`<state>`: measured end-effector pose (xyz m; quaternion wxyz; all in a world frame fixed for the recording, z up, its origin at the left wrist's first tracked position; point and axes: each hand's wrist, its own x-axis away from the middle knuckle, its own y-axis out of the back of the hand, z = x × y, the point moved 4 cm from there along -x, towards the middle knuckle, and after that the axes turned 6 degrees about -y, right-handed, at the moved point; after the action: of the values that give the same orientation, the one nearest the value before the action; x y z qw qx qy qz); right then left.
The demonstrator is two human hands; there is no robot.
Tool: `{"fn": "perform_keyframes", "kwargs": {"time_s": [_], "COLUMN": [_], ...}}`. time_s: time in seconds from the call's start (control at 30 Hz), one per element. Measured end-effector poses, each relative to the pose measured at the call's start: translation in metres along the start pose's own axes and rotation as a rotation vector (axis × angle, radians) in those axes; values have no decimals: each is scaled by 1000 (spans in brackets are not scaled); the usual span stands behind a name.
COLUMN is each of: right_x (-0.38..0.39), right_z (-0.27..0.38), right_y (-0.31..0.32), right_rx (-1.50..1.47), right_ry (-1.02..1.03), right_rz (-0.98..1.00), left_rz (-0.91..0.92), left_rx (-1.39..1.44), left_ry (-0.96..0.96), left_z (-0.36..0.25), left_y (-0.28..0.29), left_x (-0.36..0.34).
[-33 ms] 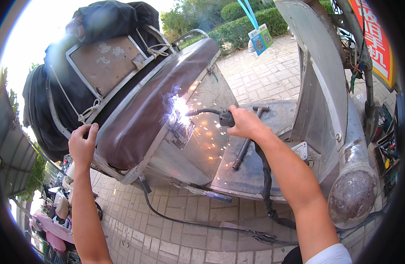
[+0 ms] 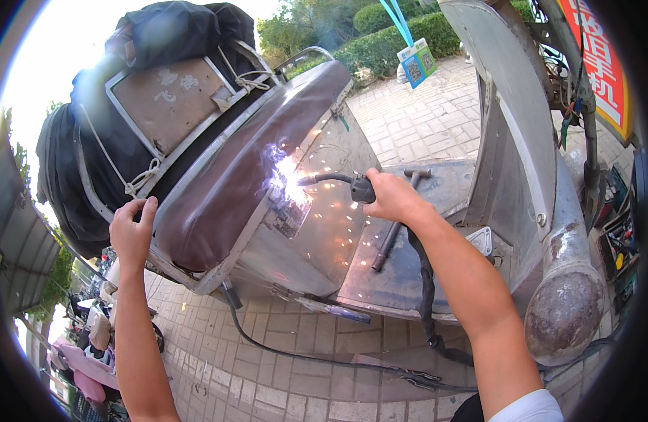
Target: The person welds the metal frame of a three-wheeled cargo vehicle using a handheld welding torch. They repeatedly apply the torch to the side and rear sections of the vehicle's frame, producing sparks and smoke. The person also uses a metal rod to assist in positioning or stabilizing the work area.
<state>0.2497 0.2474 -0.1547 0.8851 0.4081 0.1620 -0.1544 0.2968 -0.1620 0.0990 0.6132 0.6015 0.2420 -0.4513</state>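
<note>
My right hand [image 2: 393, 197] is closed around the black handle of a welding torch [image 2: 362, 188]. Its curved neck points left to a bright arc [image 2: 287, 179] at the upper edge of a grey metal panel [image 2: 338, 190], under a brown padded seat [image 2: 232, 169]. Smoke and sparks come off that spot, and the glare hides the torch tip. At the seat's left end, my left hand [image 2: 132, 232] has bent fingers closed at the metal rail [image 2: 92, 190] beside a black cover [image 2: 56, 169]; their exact contact is partly hidden.
A T-handled wrench [image 2: 389, 246] lies on the metal footboard [image 2: 366, 285]. The torch cable [image 2: 426, 295] hangs below my right forearm, and another black cable [image 2: 296, 355] crosses the paving. A rusty metal cylinder [image 2: 564, 309] stands at right; a card [image 2: 417, 65] hangs from a blue lanyard.
The arc's glow and the scatter of sparks differ slightly. Both hands and the torch keep their places.
</note>
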Motion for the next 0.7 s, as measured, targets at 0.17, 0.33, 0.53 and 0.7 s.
{"fn": "perform_keyframes", "kwargs": {"time_s": [0.17,0.33,0.53,0.7], "right_x": [-1,4,47,87], "right_z": [-2,-8,-12,-15], "right_y": [-3,0,-8,-33], "right_rx": [21,-122,-381,-792], "right_ry": [0,-48,-258,-421], "right_rz": [-8,-26,-97,3], "left_rz": [0,-18,-173,-331], "left_rx": [9,50,188,407], "left_ry": [16,27,50,550], "left_z": [-2,-4,20,65], "left_y": [2,2,-4,-19], "left_x": [0,0,-3,9]}}
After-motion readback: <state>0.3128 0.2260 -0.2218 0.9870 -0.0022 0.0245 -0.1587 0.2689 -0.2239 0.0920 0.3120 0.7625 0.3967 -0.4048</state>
